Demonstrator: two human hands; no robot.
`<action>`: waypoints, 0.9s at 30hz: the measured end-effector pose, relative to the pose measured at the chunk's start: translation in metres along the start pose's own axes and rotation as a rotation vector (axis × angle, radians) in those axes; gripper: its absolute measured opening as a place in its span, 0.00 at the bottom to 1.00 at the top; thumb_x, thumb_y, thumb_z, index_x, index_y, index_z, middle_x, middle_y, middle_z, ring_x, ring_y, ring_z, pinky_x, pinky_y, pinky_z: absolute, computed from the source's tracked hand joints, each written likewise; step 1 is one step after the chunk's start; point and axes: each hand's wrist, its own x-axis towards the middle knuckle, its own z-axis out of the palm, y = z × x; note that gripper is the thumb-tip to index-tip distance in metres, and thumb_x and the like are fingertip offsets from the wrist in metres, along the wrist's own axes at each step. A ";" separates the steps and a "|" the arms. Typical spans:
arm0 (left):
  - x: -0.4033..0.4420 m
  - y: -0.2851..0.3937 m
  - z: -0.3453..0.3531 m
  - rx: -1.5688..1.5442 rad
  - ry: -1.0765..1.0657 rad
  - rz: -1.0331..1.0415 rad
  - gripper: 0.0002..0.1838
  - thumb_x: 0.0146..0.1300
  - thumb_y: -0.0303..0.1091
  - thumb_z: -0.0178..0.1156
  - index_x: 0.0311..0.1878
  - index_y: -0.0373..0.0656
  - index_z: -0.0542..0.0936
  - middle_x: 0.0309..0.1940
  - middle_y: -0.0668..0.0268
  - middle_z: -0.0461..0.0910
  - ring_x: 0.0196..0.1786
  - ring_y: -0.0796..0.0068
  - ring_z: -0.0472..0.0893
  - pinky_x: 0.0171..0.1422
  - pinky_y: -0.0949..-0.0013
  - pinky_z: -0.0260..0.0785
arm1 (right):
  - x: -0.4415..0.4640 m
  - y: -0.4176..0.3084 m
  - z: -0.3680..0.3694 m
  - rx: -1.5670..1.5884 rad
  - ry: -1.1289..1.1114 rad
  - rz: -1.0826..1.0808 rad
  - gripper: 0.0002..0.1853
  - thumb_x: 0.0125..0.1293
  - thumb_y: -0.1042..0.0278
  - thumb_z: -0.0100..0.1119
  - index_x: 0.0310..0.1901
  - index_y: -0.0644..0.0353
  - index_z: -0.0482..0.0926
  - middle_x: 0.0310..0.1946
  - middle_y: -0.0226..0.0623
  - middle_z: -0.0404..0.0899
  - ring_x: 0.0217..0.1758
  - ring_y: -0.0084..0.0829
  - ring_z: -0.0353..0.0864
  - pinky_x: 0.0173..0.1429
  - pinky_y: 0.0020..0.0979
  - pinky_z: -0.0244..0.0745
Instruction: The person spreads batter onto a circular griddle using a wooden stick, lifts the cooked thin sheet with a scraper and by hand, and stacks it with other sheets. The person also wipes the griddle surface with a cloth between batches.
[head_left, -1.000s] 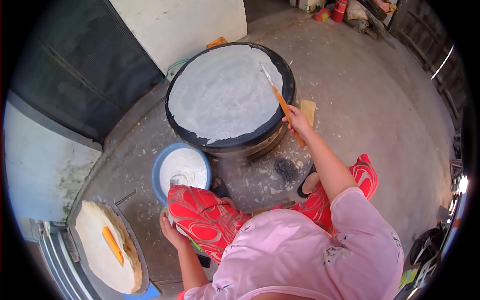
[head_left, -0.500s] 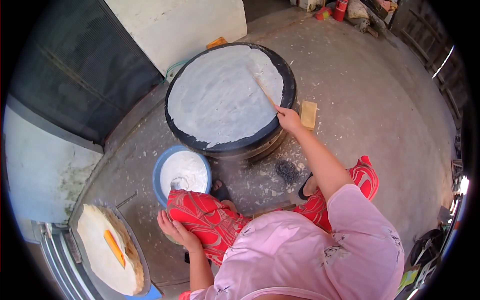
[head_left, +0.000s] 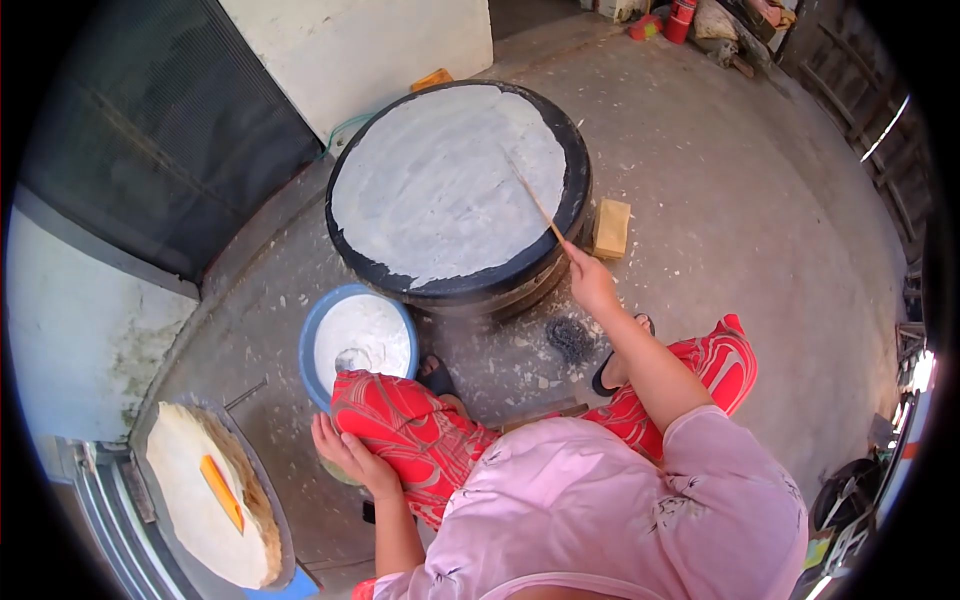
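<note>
My right hand [head_left: 592, 284] is closed around the near end of a thin wooden stick [head_left: 537, 203]. The stick reaches over the griddle's right side, its far end at the pale batter sheet [head_left: 440, 190]; whether it touches cannot be told. That sheet covers most of a large round black griddle [head_left: 577, 180], leaving a dark rim. Beside my left knee, my left hand [head_left: 352, 462] lies with fingers stretched out, holding nothing visible. Just ahead of it stands a blue basin [head_left: 308, 350] of white batter [head_left: 365, 325], with a ladle [head_left: 350, 359] partly hidden by my knee.
A stack of thin flatbreads [head_left: 185, 510] with a yellow scraper [head_left: 222, 493] on top is at lower left. A yellow block [head_left: 611, 228] stands right of the griddle. Dark scouring mesh [head_left: 569, 340] lies on the floor by my foot. A white wall [head_left: 360, 50] rises behind.
My right hand has drawn back from the griddle's edge toward me, pulling the stick along. The left hand stays by the knee. The whole view has shifted slightly.
</note>
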 end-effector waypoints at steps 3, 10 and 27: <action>0.002 0.001 0.001 0.005 0.007 0.009 0.24 0.69 0.41 0.36 0.59 0.31 0.64 0.62 0.51 0.59 0.65 0.57 0.58 0.68 0.60 0.47 | -0.022 -0.003 0.007 -0.250 -0.041 -0.186 0.20 0.64 0.70 0.46 0.57 0.44 0.70 0.32 0.43 0.79 0.33 0.34 0.78 0.42 0.31 0.71; 0.002 -0.002 0.001 -0.040 0.001 -0.009 0.25 0.69 0.41 0.37 0.58 0.28 0.63 0.62 0.49 0.57 0.65 0.52 0.57 0.68 0.56 0.45 | -0.012 -0.042 -0.009 0.552 -0.247 0.277 0.22 0.69 0.71 0.40 0.64 0.48 0.61 0.33 0.28 0.77 0.20 0.16 0.68 0.26 0.20 0.67; 0.004 -0.003 0.002 -0.027 0.016 -0.050 0.26 0.69 0.44 0.36 0.59 0.30 0.63 0.62 0.52 0.57 0.65 0.57 0.57 0.68 0.61 0.46 | 0.047 -0.063 0.029 0.559 -0.374 0.272 0.21 0.69 0.68 0.35 0.64 0.55 0.59 0.32 0.33 0.76 0.17 0.16 0.65 0.17 0.19 0.63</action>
